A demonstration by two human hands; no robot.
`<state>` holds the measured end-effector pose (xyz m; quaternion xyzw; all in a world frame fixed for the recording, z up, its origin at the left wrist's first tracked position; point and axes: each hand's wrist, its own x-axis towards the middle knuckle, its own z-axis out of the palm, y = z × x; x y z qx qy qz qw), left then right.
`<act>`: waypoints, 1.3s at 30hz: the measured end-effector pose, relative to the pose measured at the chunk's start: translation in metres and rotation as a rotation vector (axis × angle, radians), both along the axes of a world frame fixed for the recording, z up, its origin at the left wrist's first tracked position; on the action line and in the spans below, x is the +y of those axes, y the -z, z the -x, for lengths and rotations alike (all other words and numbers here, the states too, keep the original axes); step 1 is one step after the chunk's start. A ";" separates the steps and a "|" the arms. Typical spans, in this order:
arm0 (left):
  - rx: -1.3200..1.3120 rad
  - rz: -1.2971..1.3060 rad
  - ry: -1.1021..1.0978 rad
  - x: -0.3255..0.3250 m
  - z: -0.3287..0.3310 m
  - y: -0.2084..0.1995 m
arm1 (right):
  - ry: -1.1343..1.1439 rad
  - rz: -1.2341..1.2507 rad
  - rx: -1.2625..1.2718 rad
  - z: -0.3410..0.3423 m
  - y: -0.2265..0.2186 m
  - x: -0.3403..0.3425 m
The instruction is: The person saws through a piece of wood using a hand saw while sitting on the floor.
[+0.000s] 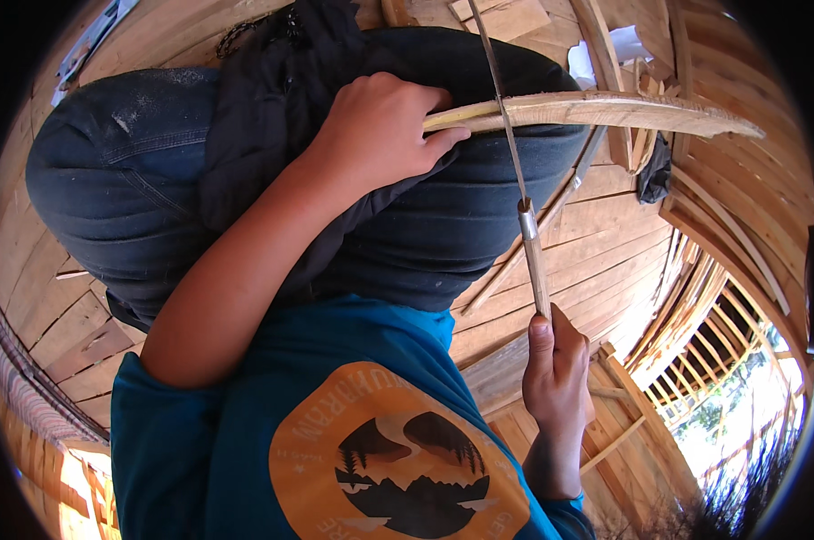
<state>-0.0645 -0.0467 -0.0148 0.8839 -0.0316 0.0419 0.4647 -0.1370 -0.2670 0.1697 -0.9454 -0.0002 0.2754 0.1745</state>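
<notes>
Wooden floor [596,238] all round me, boards running out on both sides. White paper [636,43] lies beyond my knee, a crumpled black bag [656,171] near it, and a thin pole [564,200] slants across the boards, passing behind my knife [528,220]. Dark cloth [272,126] bunches over my trousers [159,193], right by my left hand [382,126]. And what's in the way? The blade [514,153] cuts across the view of the wood strip [614,110], covering a thin slice, while my left fingers hide its near end.

That strip sits above my lap: left fingers closed round one end, thumb along the lower side. My right hand [558,373] has its fingers wrapped on the knife's handle [537,274], thumb laid along it. The strip's long axis runs left to right, free end pointing right, past my knee; the blade crosses it steeply, tip end away from me.

And the look of it! Pale tan, yellower by my left fingers, grain showing on the broad side, arched, narrowing to a ragged point.
</notes>
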 end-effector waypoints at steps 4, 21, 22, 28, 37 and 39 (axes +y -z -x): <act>-0.006 0.056 0.033 0.001 -0.004 0.007 | 0.014 -0.110 0.003 -0.018 0.013 0.020; 0.130 0.021 0.037 -0.002 -0.008 -0.002 | -0.009 -0.146 -0.070 -0.032 0.032 0.035; 0.096 0.041 0.017 0.000 -0.010 0.001 | -0.022 -0.138 -0.080 -0.037 0.035 0.038; 0.057 0.042 -0.035 0.005 -0.014 0.014 | 0.027 -0.169 -0.035 -0.027 0.030 0.029; 0.022 0.057 -0.025 -0.003 -0.010 0.011 | -0.018 -0.131 -0.034 -0.044 0.029 0.034; 0.096 0.070 -0.051 0.004 -0.015 0.015 | -0.076 -0.110 -0.070 -0.058 0.040 0.039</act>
